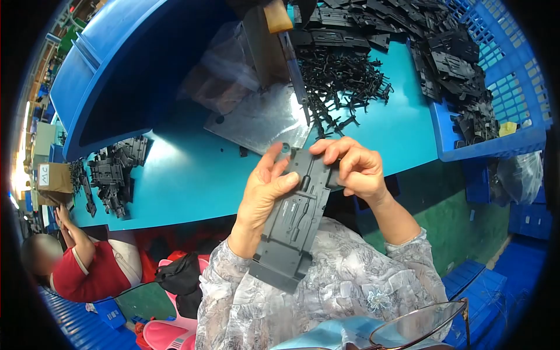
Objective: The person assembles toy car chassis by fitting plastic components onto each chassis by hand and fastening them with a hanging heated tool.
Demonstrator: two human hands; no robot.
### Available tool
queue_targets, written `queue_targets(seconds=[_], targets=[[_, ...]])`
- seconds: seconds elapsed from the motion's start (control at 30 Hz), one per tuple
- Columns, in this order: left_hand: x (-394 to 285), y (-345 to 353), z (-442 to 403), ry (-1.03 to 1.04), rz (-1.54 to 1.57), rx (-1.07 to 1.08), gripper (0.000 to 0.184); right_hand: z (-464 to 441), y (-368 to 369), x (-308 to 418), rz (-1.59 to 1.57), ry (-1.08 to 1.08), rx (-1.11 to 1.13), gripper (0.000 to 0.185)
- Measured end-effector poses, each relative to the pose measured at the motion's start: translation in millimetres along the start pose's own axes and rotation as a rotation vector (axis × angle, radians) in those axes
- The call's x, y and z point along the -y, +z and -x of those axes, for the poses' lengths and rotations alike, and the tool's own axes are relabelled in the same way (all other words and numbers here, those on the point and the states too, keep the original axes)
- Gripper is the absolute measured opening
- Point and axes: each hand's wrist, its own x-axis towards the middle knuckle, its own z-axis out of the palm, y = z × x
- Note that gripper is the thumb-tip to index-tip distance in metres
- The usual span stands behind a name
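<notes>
A long black molded plastic panel (289,224) slants across the front of my body, its far end over the table edge. My left hand (259,195) grips it from the left side, with the thumb pressed on its face. At the upper right edge, my right hand (359,169) pinches the panel with bent fingers; whether a small part is between them is hidden. Small slots and raised arms show on the panel's face. Just beyond my hands lies a pile of small black plastic pieces (344,84) on the turquoise table (192,198).
A large blue bin (87,87) leans in at left, near a clear plastic bag (224,73) and a shiny metal plate (262,119). Black panels (455,64) fill a blue crate (519,87) at right. More parts (111,172) lie left, near a person in red (93,271).
</notes>
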Motion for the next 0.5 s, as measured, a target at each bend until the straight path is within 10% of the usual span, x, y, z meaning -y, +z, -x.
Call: queue_targets(seconds=[0.23,0.4,0.5], targets=[[-13,-2,-3,-0.023,0.134,0.019,0.043,-12,-20,17,0.466,0.192,-0.392,0.017],[1,-4,-9,0.035,0.18,-0.05,0.036,-22,-28,11,1.317,0.146,-0.124,0.021],[0,-2,-9,0.039,0.182,-0.062,0.037,-22,-38,3,1.29,0.246,-0.106,0.022]])
